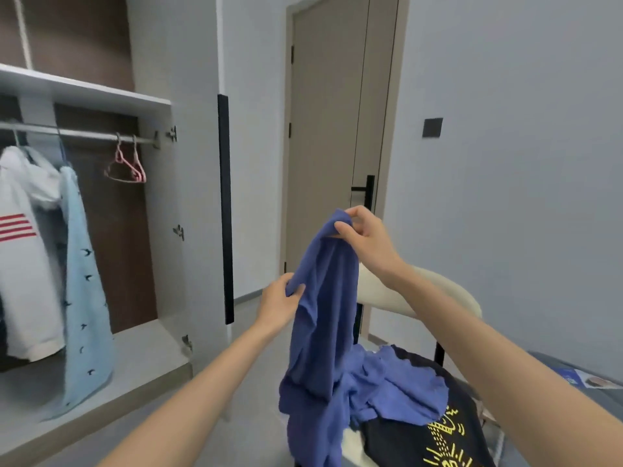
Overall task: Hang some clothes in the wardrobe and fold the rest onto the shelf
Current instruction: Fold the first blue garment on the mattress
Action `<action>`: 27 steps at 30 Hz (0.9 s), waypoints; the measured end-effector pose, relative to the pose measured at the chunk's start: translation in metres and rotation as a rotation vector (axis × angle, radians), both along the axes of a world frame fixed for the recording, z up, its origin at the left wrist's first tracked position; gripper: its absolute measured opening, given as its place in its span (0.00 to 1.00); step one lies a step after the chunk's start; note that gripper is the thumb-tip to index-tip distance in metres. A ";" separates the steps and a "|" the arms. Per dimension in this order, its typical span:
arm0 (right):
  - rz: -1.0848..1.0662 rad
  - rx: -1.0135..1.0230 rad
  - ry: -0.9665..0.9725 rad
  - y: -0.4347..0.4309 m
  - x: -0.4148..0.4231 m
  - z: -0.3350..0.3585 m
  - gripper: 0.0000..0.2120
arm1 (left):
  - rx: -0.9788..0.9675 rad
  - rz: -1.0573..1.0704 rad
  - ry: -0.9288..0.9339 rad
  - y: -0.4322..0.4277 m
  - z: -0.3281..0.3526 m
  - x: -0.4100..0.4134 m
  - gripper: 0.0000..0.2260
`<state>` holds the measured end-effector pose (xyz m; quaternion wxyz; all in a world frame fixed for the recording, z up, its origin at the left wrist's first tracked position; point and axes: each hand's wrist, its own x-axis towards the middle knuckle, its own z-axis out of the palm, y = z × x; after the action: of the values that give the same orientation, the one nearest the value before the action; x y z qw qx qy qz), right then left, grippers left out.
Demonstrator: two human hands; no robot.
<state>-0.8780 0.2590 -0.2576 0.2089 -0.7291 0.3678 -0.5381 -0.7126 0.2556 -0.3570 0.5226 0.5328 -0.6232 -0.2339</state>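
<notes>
A blue garment (323, 332) hangs in the air in front of me, its lower part still resting on a chair. My right hand (365, 237) pinches its top edge, held highest. My left hand (281, 303) grips its left side lower down. Under it on the chair lies a black shirt with a yellow print (441, 436). The open wardrobe (148, 106) is on the left, with a rail (84, 133). On the rail hang a white top with red stripes (23, 251), a light blue patterned shirt (82, 298) and empty pink hangers (126, 166).
The wardrobe door (199, 197) stands open with a long black handle (226, 210). A closed room door (332, 129) is straight ahead. The cream chair (435, 298) stands at the right, and a leaflet (580, 379) lies on a grey surface beyond it.
</notes>
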 end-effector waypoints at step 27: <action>-0.060 0.156 0.128 0.000 0.018 -0.089 0.10 | 0.065 -0.222 0.733 0.019 0.135 -0.019 0.05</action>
<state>-0.8604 0.2593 -0.3461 0.2251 -0.7321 0.4428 -0.4660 -0.7317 0.2746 -0.2223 0.6650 0.3594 -0.4412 -0.4837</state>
